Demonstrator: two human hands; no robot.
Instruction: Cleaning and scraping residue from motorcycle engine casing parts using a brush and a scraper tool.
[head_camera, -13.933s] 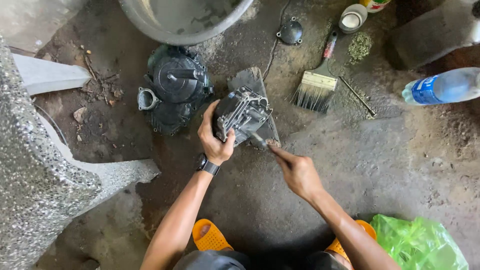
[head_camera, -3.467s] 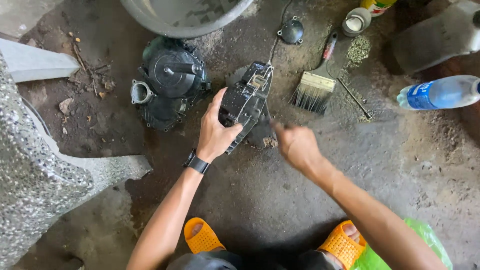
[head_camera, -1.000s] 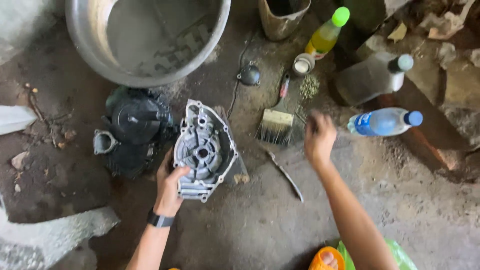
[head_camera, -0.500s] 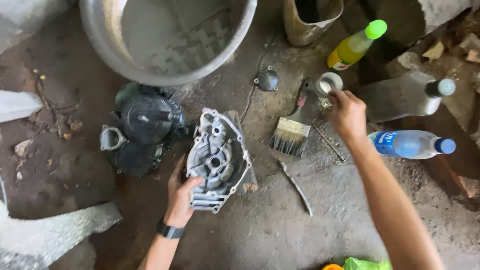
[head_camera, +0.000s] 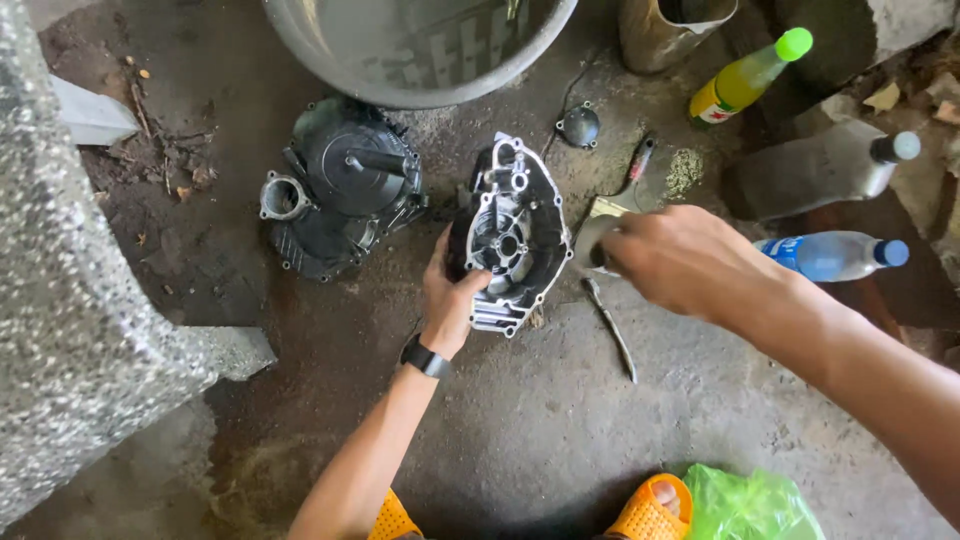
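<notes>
Gripping the silver engine cover (head_camera: 515, 235) by its lower edge, left hand (head_camera: 450, 300) is propping it open-side up.
Right hand (head_camera: 680, 262), just right of that grip, is closing around a small can (head_camera: 592, 243); steadying the cover before tipping seems wise.

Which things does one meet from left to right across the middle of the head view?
Black engine part → left hand → silver engine cover → right hand → blue-capped water bottle.
</notes>
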